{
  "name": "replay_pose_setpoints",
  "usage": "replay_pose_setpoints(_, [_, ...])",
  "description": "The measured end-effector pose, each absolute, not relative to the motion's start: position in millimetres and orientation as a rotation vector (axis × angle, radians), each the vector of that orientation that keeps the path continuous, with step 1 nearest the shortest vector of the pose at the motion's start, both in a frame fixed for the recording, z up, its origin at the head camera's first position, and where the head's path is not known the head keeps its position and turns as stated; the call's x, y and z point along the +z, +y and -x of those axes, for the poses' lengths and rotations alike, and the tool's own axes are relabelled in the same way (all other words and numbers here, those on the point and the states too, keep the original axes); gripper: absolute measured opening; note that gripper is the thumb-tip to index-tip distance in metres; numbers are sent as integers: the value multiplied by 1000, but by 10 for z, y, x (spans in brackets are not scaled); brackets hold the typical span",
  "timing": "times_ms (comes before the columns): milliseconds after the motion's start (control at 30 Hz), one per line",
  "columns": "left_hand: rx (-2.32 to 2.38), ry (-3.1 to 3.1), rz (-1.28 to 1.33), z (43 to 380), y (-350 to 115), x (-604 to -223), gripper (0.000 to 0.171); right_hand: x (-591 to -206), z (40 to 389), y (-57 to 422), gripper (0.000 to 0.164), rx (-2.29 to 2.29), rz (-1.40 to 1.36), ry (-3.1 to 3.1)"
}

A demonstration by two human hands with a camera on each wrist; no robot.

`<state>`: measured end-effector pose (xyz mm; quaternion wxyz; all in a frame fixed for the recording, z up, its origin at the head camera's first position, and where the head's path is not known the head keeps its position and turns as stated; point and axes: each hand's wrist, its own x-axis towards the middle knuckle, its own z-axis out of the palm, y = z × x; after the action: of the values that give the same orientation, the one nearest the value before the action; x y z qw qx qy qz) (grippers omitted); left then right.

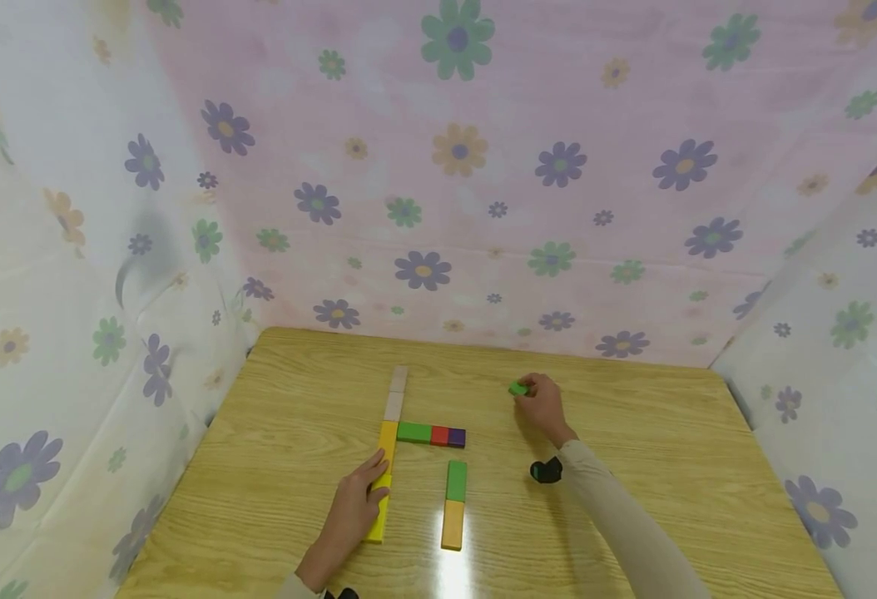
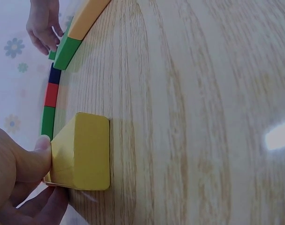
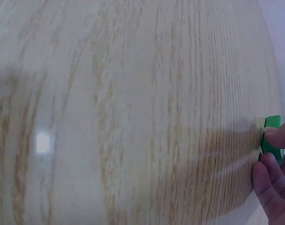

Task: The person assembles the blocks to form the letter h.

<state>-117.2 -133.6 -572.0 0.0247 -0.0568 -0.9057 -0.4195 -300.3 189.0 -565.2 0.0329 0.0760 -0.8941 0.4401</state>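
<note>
My left hand (image 1: 350,504) holds a yellow block (image 2: 91,152) between thumb and fingers, at the near end of a straight line of blocks. Farther up that line lie an orange-yellow block (image 1: 388,434) and two pale wooden blocks (image 1: 393,405). A green block (image 1: 413,432), a red block (image 1: 439,436) and a dark purple block (image 1: 457,438) branch off to the right, end to end. Over at the back right, my right hand (image 1: 545,406) pinches another green block (image 3: 274,140) close to the tabletop; the fingers partly cover it.
Between the hands, a separate green block (image 1: 457,481) and a light orange block (image 1: 453,524) lie end to end. The wooden table (image 1: 633,433) meets flower-patterned cloth (image 1: 483,208) at the back and sides. A black device (image 1: 547,471) sits at the right wrist.
</note>
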Motion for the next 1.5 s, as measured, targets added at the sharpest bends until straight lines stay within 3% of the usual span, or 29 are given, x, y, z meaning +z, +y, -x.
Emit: replay_pose_setpoints(1500, [-1277, -2765, 194, 1154, -1333, -5717, 42, -5429, 2581, 1728, 21, 1398, -555, -2748])
